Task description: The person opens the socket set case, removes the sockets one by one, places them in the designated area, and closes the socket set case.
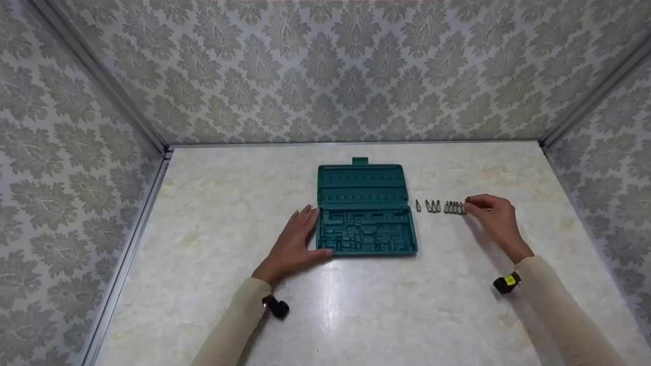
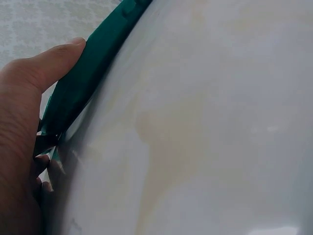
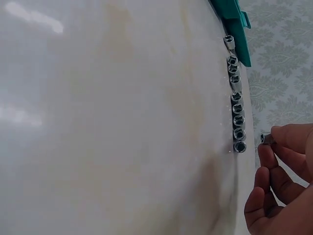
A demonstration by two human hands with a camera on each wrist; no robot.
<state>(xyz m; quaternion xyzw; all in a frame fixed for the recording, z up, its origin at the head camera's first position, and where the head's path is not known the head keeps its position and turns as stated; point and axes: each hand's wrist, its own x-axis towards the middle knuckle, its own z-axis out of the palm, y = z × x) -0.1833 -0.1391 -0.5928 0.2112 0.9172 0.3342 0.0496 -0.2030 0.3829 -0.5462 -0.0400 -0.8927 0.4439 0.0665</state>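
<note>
A green plastic tool case (image 1: 367, 253) lies unfolded on the table, its lid away from me and its molded slots bare. My left hand (image 1: 295, 246) rests at the case's near left corner, thumb along the front side and fingers against the left side. To the right of the case, several small metal socket bits (image 1: 433, 206) stand in a row, square holes facing the right wrist camera. At the row's right end, my right hand (image 1: 492, 216) pinches one more socket bit (image 3: 267, 139) between thumb and fingertips, just off the row.
The pale marbled table (image 1: 224, 203) carries the case and the bits. Patterned wall panels (image 1: 325, 71) close off the back and both sides, joined by metal rails. The case's latch tab (image 1: 360, 161) sticks out at the far edge of the lid.
</note>
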